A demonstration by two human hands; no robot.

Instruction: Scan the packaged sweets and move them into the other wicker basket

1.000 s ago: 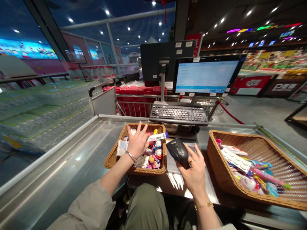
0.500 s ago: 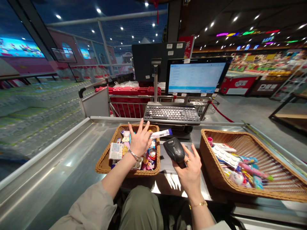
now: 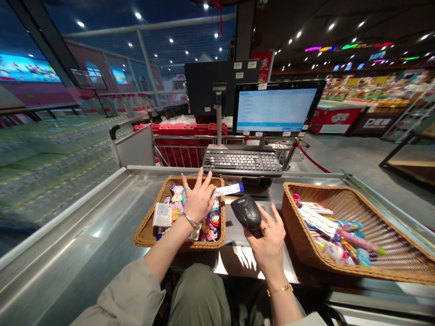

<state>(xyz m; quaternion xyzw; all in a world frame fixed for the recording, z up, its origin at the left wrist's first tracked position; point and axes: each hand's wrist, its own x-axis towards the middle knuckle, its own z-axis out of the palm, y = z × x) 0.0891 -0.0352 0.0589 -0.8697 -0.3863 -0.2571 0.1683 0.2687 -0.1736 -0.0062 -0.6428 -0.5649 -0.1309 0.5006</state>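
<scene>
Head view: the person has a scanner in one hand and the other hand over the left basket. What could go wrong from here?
1. The long packet juts past the rim of the left basket, beside the splayed left hand. How firmly it is held is unclear, so it could drop onto the counter.
2. The right hand holds the scanner by its near end only, so it might tip or slip.
</scene>
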